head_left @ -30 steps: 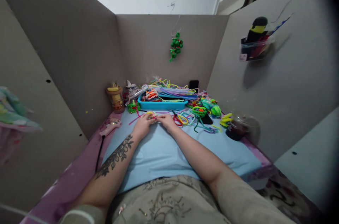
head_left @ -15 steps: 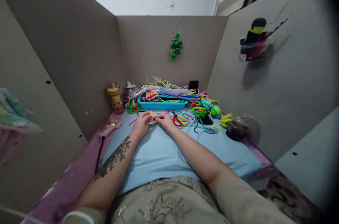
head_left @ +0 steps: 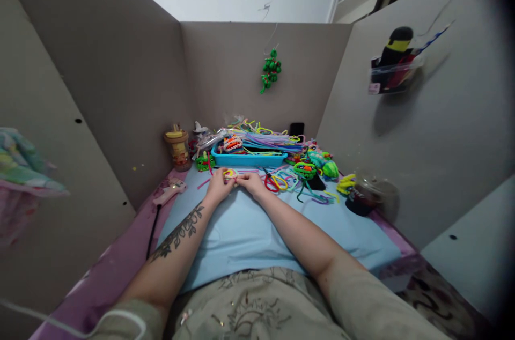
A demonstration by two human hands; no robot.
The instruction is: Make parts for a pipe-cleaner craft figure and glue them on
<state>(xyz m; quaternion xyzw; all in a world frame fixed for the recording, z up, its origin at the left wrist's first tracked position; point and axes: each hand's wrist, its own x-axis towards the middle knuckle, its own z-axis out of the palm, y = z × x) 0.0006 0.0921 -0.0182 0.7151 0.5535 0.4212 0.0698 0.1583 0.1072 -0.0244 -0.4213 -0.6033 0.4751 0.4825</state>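
Observation:
A small pipe-cleaner piece (head_left: 230,173) in yellow, white and pink is held between my two hands over the blue table cover (head_left: 249,238). My left hand (head_left: 219,185) is closed on it from the left and covers most of it. With thumb and fingertips, my right hand (head_left: 251,184) pinches its right side; the fingertips of both hands nearly meet. Exactly what the right fingers grip is too small to make out. Just right of my right hand lie scissors (head_left: 275,184) with red and yellow handles. Loose pink pipe cleaners (head_left: 204,183) lie beside my left hand.
Behind my hands stands a blue tray (head_left: 249,160) heaped with pipe cleaners (head_left: 269,140). Green pipe-cleaner figures (head_left: 304,170) sit at the right, near a dark drink cup (head_left: 359,200). A glue gun (head_left: 170,193) and tumbler (head_left: 179,149) stand left. Grey panels (head_left: 265,98) enclose the table.
Half a second ago my left fingers were spread more, showing the pink and white piece; now they have closed in over it, nearer my right fingertips. The view has shifted slightly.

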